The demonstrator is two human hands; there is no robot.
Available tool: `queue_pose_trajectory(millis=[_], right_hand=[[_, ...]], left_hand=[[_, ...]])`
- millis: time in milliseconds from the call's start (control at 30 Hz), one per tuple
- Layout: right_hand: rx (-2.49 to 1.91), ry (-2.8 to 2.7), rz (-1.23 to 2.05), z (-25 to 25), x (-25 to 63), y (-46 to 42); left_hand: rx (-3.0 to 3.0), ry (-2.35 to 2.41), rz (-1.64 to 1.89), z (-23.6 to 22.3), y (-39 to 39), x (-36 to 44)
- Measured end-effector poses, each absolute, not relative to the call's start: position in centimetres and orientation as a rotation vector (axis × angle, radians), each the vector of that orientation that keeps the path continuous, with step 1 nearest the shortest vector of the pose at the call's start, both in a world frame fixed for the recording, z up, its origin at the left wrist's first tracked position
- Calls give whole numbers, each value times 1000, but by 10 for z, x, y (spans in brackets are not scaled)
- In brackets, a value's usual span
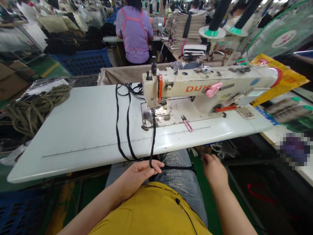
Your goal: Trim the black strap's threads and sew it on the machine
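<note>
My left hand (pixel 143 174) is closed on a narrow black strap (pixel 154 140) just below the table's front edge, over my lap. From the needle area of the sewing machine (pixel 210 85) the strap runs down to the fingers, then across my thigh to the right. More loops of it lie on the table left of the needle and hang over the edge. My right hand (pixel 215 171) is curled closed below the edge, right of my knee; what its fingers hold, if anything, is hidden. Pink-handled thread snips (pixel 187 123) lie on the machine bed.
A heap of olive-grey straps (pixel 36 107) lies at the table's (pixel 83 130) left end. Beyond are a blue crate (pixel 83 62) and a co-worker in a purple top (pixel 135 32). Thread cones (pixel 286 109), a yellow bag (pixel 281 76) and a green fan (pixel 281 39) stand at the right.
</note>
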State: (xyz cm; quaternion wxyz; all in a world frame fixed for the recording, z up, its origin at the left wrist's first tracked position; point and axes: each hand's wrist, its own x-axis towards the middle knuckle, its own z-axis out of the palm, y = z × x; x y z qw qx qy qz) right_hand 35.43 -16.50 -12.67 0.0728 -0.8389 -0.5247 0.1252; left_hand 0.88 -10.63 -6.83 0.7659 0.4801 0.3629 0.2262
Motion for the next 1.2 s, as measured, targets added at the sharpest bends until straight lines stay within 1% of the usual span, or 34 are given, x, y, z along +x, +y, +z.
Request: queue_pose_trajectory(millis=[100, 167, 233, 333, 367, 433, 567, 667, 767, 900, 933, 967, 1033, 1100, 1200], right_hand=[[-2682, -1459, 233, -110, 383, -171], [-2589, -1473, 221, -98, 383, -171], [-2298, -1518, 382, -86, 365, -168], [-1776, -1593, 894, -67, 317, -163], [-1647, -1638, 1004, -61, 300, -162], [-1469, -1709, 1080, -51, 268, -158], [-1382, -1675, 974, -45, 230, -149], [-1402, -1618, 836, -46, 228, -144], [-1490, -1491, 675, -46, 256, -145], [-1770, -1190, 416, -50, 334, -160], [-1874, -1201, 321, -51, 355, -165], [-2019, -1327, 266, -53, 373, -170], [-2242, -1491, 42, -56, 397, -179], [-2237, -1619, -45, -59, 402, -183], [-1981, -1816, 22, -61, 379, -174]], left_hand=[[883, 687, 529, -74, -115, 17], [811, 615, 503, -77, -118, 23], [781, 594, 474, -80, -120, 27], [777, 608, 458, -82, -121, 30], [774, 605, 451, -82, -121, 30], [778, 583, 438, -81, -121, 30], [814, 557, 430, -80, -121, 28], [790, 594, 423, -77, -121, 27], [754, 654, 431, -74, -121, 25], [760, 642, 449, -72, -122, 21], [769, 632, 447, -72, -123, 21], [776, 622, 441, -73, -123, 21], [781, 606, 421, -73, -124, 22], [780, 586, 386, -73, -125, 24], [815, 549, 342, -69, -124, 29]])
